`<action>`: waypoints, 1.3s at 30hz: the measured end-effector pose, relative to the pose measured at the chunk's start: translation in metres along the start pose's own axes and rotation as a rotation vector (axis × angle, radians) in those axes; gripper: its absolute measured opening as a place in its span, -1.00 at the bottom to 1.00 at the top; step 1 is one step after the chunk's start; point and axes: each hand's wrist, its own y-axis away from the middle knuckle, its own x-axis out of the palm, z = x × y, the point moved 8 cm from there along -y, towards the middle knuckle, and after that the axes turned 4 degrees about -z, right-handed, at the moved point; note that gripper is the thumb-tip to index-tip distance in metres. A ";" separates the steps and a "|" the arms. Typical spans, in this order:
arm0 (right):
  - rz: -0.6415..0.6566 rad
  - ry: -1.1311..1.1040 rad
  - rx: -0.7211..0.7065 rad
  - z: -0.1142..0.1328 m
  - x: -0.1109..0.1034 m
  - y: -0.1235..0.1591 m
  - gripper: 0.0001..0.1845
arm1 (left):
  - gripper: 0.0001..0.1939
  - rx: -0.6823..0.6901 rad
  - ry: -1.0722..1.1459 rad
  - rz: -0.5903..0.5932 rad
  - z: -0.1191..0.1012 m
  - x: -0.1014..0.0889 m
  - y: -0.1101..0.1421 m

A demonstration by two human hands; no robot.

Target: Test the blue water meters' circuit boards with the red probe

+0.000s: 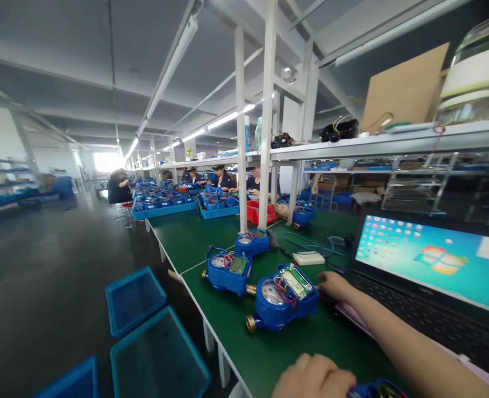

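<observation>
My left hand [313, 378] is at the bottom edge with its fingers curled against a blue water meter [379, 390], mostly cut off by the frame. My right hand [334, 285] reaches in from the right, closed, beside another blue water meter [283, 301] with a brass threaded end, exposed wires and a lit display. Whatever its fingertips pinch is too small to make out. Behind that meter stand a second meter [227, 271] with a round dial and a third one [251, 242].
An open laptop [430, 260] sits at right, near a white box [308, 258] and a blue cable [331, 243]. Blue trays [161, 354] lie left of the green table [211, 309]. White posts [268, 110] carry a shelf. Several people work farther back among meter-filled trays.
</observation>
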 end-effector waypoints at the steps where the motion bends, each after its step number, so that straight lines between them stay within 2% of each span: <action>1: -0.027 -0.006 -0.015 0.000 -0.005 0.003 -0.78 | -0.52 0.078 0.026 -0.002 -0.008 -0.010 0.007; 3: -0.096 -0.032 -0.057 0.000 -0.021 0.012 -0.81 | -0.42 0.182 0.076 0.009 -0.018 -0.030 0.019; 6: -0.240 -0.084 -0.151 -0.001 -0.057 0.036 -0.80 | -0.29 0.242 0.125 0.033 -0.024 -0.050 0.029; 11: -0.547 -0.131 -0.332 0.003 -0.121 0.100 -0.83 | -0.01 0.314 0.169 0.021 -0.030 -0.055 0.034; 15: -0.664 -0.187 -0.404 0.002 -0.141 0.133 -0.83 | -0.07 0.283 0.158 -0.010 -0.032 -0.059 0.038; 18: -0.709 -0.290 -0.415 -0.001 -0.149 0.147 -0.80 | -0.02 0.257 0.173 -0.007 -0.028 -0.062 0.042; 21: -0.684 -0.425 -0.423 0.003 -0.153 0.163 -0.74 | -0.05 0.293 0.272 -0.085 -0.029 -0.076 0.043; 26: -0.525 -0.578 -0.478 0.030 -0.151 0.201 -0.73 | -0.61 0.253 0.333 -0.370 -0.044 -0.117 0.037; 29: -0.460 -0.609 -0.515 0.044 -0.152 0.225 -0.73 | -0.73 0.217 0.319 -0.451 -0.059 -0.133 0.030; 32: -0.432 -0.574 -0.590 0.056 -0.154 0.242 -0.70 | -0.79 0.226 0.357 -0.456 -0.071 -0.138 0.025; 35: -0.409 -0.495 -0.649 0.063 -0.153 0.250 -0.68 | -0.78 0.267 0.397 -0.396 -0.082 -0.134 0.026; 39: -0.400 -0.413 -0.683 0.068 -0.150 0.254 -0.65 | -0.83 0.318 0.324 -0.391 -0.094 -0.129 0.034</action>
